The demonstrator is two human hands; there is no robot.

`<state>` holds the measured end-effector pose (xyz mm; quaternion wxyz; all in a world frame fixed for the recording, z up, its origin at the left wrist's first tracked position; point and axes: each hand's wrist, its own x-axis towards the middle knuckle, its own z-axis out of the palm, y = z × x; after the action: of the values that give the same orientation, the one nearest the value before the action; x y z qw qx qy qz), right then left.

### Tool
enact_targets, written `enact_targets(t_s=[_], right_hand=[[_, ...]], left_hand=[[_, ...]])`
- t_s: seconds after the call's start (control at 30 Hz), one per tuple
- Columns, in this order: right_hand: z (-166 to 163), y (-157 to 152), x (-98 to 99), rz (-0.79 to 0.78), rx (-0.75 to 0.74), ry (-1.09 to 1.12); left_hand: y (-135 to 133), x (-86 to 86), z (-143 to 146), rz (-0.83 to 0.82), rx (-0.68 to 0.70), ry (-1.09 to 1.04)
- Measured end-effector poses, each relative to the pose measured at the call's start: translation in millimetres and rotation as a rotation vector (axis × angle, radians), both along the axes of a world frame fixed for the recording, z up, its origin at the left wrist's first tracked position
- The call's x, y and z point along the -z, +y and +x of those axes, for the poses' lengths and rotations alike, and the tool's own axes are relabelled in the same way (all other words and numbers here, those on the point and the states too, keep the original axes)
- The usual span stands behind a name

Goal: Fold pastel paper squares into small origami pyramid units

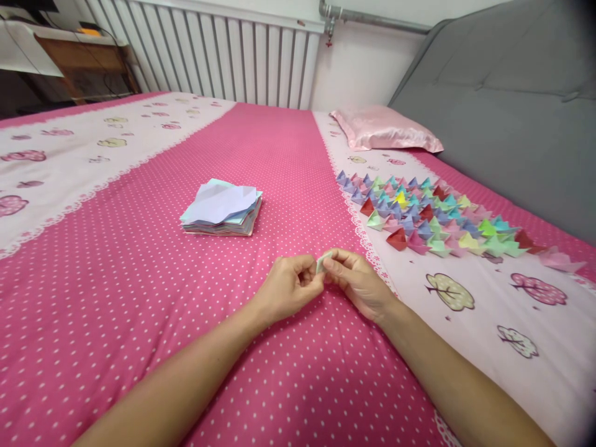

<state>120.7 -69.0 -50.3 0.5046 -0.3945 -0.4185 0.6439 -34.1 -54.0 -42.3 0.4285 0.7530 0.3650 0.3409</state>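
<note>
Between my fingertips, over the pink dotted bedspread (298, 372), is a small piece of folded pale green paper (321, 263). My left hand (291, 285) pinches its left side, thumb against curled fingers. On the other side my right hand (358, 282) grips the paper between thumb and fingers. Most of the paper is hidden by the fingers, so its folded shape does not show fully. A stack of square coloured paper sheets (221, 208), pale lilac on top, lies beyond my left hand. To the right stand rows of small folded paper boats (426, 214) in many colours.
A pink satin pillow (386, 129) lies at the far right against the grey padded headboard (503, 99). Beyond the bed's far edge is a white radiator (223, 56) with a pipe (377, 18). A wooden desk (84, 59) stands at the far left.
</note>
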Motion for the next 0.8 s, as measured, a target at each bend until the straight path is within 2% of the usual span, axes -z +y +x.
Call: enact_targets(t_s=[0.13,0.3,0.43,0.5,0.6,0.7,0.8], right_hand=[[0,-1,-1.5,0.047,0.024,-0.015],[1,-2,-8.5,-0.052,0.02,0.096],[2,-1,-9.0,-0.133,-0.035,0.159],[1,0,-7.5,-0.115,-0.056,0.138],[1,0,-4.7,-0.02,-0.037,0.058],[1,1,-2.7,0.057,0.056,-0.013],[2,2,-2.1,0.098,0.141,-0.06]], left_hand=[[-3,-3.3,0,0.016,0.041,0.007],[-6,-8.6,-2,0.028,0.135,-0.017],[-6,-8.0,-3,0.028,0.148,-0.001],[-4,-5.4,-2,-0.017,0.143,-0.009],[1,0.1,0,-0.183,0.121,-0.138],[5,3.9,1,-0.3,0.075,-0.291],[7,4.1,1,-0.327,0.063,-0.313]])
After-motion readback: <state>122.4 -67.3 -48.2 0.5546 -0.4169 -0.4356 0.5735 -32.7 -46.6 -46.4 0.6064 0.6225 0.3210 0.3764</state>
